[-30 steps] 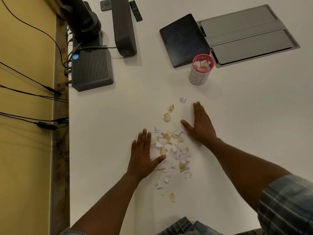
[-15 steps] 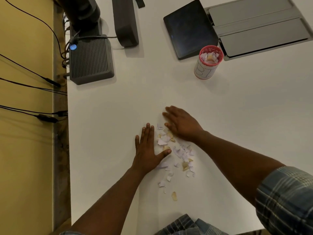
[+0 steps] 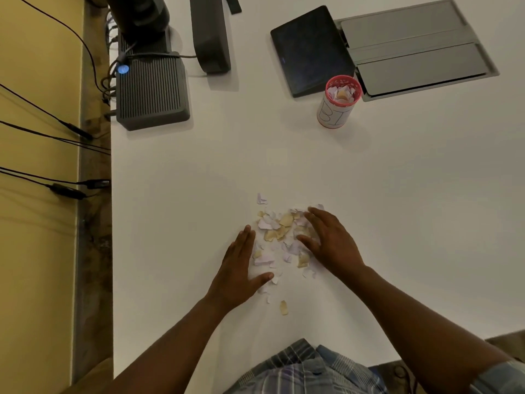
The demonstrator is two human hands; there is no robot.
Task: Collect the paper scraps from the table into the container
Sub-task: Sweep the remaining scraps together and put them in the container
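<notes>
Table [image 3: 397, 209]: a white surface fills most of the view; a yellow wall with black cables runs along its left edge.
Floor box [image 3: 414, 44]: a grey metal panel with two flaps is set into the table at the far right.
Dark devices: a ribbed black box [image 3: 152, 92] with a small blue light stands at the far left, and a tall dark stand [image 3: 210, 32] is just beside it.
Tablet [image 3: 309, 49]: a black one lies flat, touching the left side of the floor box.
Left hand [image 3: 238, 268]: it rests flat on the table with straight fingers and the thumb spread, touching the left edge of the pile.
Right hand [image 3: 329, 240]: it rests on the right side of the pile, fingers only a little bent, holding nothing.
Container [image 3: 338, 102]: a white cup with a red rim stands upright near the tablet's corner, well apart from the hands; some scraps are inside.
Paper scraps [image 3: 277, 231]: white and tan pieces lie in a loose pile between both hands.
Single scrap [image 3: 283, 307]: one tan piece lies apart, nearer to the person.
</notes>
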